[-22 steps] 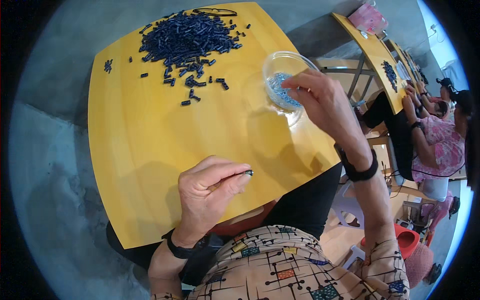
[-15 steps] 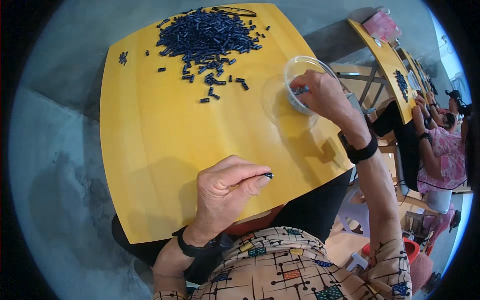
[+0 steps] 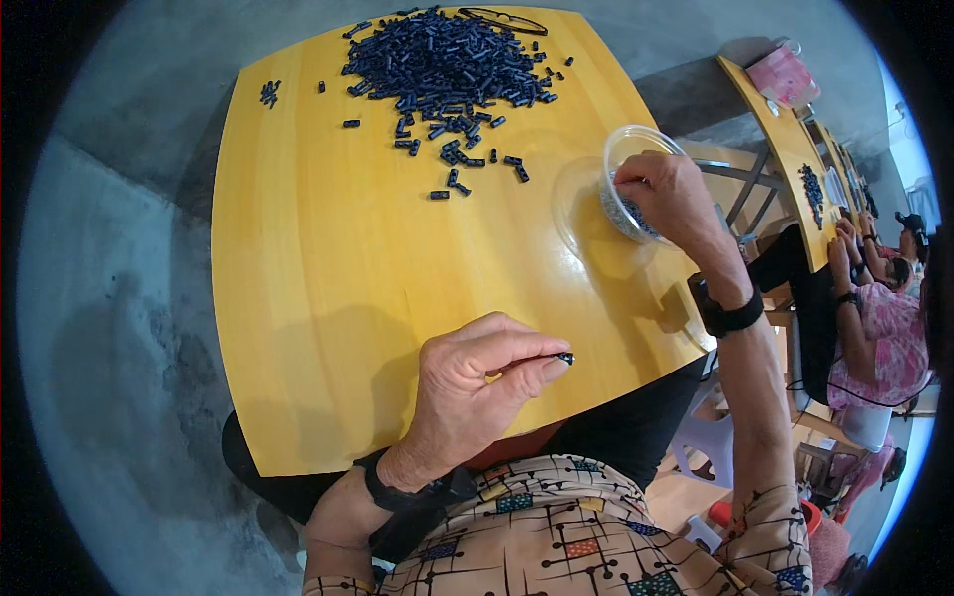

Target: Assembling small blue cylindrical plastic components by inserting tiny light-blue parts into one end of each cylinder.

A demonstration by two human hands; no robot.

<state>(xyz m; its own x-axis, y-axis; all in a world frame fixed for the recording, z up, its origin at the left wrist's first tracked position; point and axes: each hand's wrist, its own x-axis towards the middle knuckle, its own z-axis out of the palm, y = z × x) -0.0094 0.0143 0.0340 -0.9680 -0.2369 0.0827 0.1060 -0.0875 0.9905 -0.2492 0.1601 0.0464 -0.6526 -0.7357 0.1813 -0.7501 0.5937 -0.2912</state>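
Note:
My left hand (image 3: 485,372) is closed in a pinch above the near part of the yellow table. A small dark cylindrical piece (image 3: 565,359) pokes out between its thumb and forefinger. Over at the right edge, my right hand (image 3: 671,199) reaches into a clear round plastic tub (image 3: 636,132) that holds many tiny greyish parts (image 3: 624,214). Its fingers are drawn together at the tub's contents; what they grip, if anything, is hidden. At the table's far side lies a big heap of dark blue-black short cylinders (image 3: 437,65), with several strays spread toward me.
A pair of dark-framed glasses (image 3: 502,20) rests behind the heap. A little cluster of dark pieces (image 3: 269,94) sits at the far left of the table (image 3: 328,258). To the right, other people work at another table (image 3: 770,129) bearing dark parts and a pink bag (image 3: 785,76).
The table and its contents have shifted a little rightward in view. My right hand's fingers have gone lower into the tub; my left hand keeps its pinch on the cylindrical piece.

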